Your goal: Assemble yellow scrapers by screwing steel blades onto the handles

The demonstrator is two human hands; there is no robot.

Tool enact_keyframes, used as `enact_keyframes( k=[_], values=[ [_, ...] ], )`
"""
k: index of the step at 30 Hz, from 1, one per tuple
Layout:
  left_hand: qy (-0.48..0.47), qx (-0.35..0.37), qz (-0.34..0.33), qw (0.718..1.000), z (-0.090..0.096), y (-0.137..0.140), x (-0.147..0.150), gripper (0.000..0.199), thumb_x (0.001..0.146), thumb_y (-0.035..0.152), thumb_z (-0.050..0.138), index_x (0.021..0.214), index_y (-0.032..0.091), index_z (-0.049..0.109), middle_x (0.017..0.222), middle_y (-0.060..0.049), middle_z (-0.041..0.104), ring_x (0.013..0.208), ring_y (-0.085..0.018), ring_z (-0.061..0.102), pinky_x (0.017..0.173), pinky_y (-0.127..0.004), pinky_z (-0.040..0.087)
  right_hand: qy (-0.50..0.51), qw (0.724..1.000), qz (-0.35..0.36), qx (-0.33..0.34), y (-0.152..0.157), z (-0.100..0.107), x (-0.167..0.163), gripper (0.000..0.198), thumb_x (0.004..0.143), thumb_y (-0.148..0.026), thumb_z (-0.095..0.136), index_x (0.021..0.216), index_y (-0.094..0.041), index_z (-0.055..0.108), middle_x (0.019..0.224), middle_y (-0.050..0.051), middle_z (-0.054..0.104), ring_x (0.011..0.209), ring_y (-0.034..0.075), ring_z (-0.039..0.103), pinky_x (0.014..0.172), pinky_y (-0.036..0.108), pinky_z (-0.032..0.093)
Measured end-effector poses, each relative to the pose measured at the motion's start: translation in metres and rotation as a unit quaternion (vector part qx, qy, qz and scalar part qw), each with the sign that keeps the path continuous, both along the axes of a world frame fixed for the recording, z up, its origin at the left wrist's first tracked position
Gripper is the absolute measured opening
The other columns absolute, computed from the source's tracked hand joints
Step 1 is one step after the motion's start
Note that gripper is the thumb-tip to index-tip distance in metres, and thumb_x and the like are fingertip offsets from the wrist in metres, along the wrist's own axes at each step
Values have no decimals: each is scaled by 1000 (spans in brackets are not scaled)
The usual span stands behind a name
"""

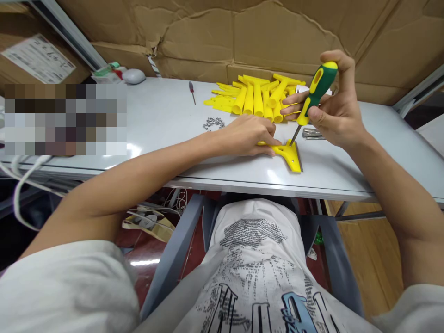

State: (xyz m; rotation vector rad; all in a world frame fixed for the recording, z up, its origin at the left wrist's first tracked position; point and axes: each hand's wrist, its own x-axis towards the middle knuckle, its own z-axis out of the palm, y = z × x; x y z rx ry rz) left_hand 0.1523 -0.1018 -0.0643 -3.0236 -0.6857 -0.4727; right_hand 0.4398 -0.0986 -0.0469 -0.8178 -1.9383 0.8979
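Note:
My left hand (251,135) is closed on the handle of a yellow scraper (293,159), which lies on the white table near its front edge. A thin metal blade edge shows along the scraper's right side. In my right hand (342,113) is a green and yellow screwdriver (321,88), held tilted between thumb and fingers. Its tip meets the scraper's head near the upper screw position; the exact contact is too small to make out. A small screw or hole shows at the lower part of the head.
Behind my hands lies a pile of yellow scraper parts (256,95). Small screws (213,123) are heaped left of it, below a small screwdriver (192,92). Metal blades (312,134) lie under my right hand. A white mouse (134,76) sits at the back left, and cardboard (197,37) lines the rear.

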Motion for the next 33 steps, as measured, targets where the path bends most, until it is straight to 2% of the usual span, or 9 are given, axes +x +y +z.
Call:
enact_keyframes(
  k=[4, 8, 10, 13, 19, 23, 25, 29, 33],
  values=[
    [-10, -11, -22, 1000, -2, 7, -3, 27, 112, 41, 77, 136, 36, 88, 112, -6, 81, 97, -23, 72, 80, -34, 41, 9, 1000, 21, -19, 0, 2, 2, 115, 71, -79, 97, 163, -55, 32, 131, 3, 83, 130, 43, 78, 96, 69, 68],
    [-17, -8, -13, 1000, -4, 3, -2, 28, 112, 47, 76, 132, 34, 90, 102, -7, 79, 94, -23, 71, 85, -36, 44, 21, 999, 18, 16, -4, 3, 1, 104, 71, -76, 100, 155, -57, 42, 148, 0, 75, 133, 43, 76, 95, 66, 70],
    [-20, 4, 6, 1000, -5, -4, 0, 29, 112, 49, 74, 130, 32, 90, 99, -7, 77, 93, -24, 70, 88, -37, 45, 32, 999, -3, 37, -7, 2, -1, 101, 70, -77, 100, 152, -57, 46, 161, -1, 65, 138, 44, 74, 98, 66, 71],
    [-22, 23, 45, 998, -6, -20, 4, 30, 113, 47, 72, 123, 27, 91, 95, -8, 75, 92, -26, 69, 89, -40, 45, 34, 997, -50, 50, -12, -2, -7, 102, 71, -82, 95, 156, -59, 43, 173, -4, 55, 137, 42, 73, 103, 67, 70],
    [-2, 60, 136, 989, -6, -52, 15, 28, 112, 41, 74, 106, 19, 90, 95, -12, 74, 92, -29, 70, 78, -40, 40, 6, 989, -136, 58, -20, -10, -18, 113, 76, -93, 81, 170, -64, 25, 173, -3, 57, 138, 45, 71, 103, 73, 66],
    [20, 87, 163, 983, -5, -61, 18, 29, 113, 41, 73, 105, 18, 88, 98, -13, 75, 92, -29, 68, 73, -39, 35, 23, 982, -170, 79, -24, -10, -24, 97, 80, -89, 82, 160, -57, 39, 185, -4, 39, 130, 39, 75, 105, 67, 68],
    [36, 92, 158, 982, -4, -60, 19, 27, 114, 40, 71, 112, 18, 87, 101, -14, 77, 95, -29, 68, 72, -39, 34, 30, 985, -147, 90, -23, -9, -23, 94, 82, -88, 82, 158, -53, 40, 183, -2, 43, 132, 39, 75, 105, 64, 69],
    [63, 96, 113, 987, -4, -50, 19, 34, 117, 38, 66, 143, 21, 79, 115, -13, 79, 103, -29, 69, 74, -36, 37, 0, 991, -102, 85, -20, -4, -17, 101, 88, -88, 76, 171, -57, 28, 157, 1, 69, 147, 40, 66, 105, 66, 68],
    [63, 100, 63, 991, -5, -40, 18, 40, 118, 29, 57, 154, 25, 74, 125, -14, 78, 109, -29, 71, 77, -37, 42, -36, 986, -135, 87, -26, 0, -15, 107, 84, -85, 81, 175, -56, 35, 152, 3, 73, 144, 43, 66, 110, 68, 67]
  ],
)
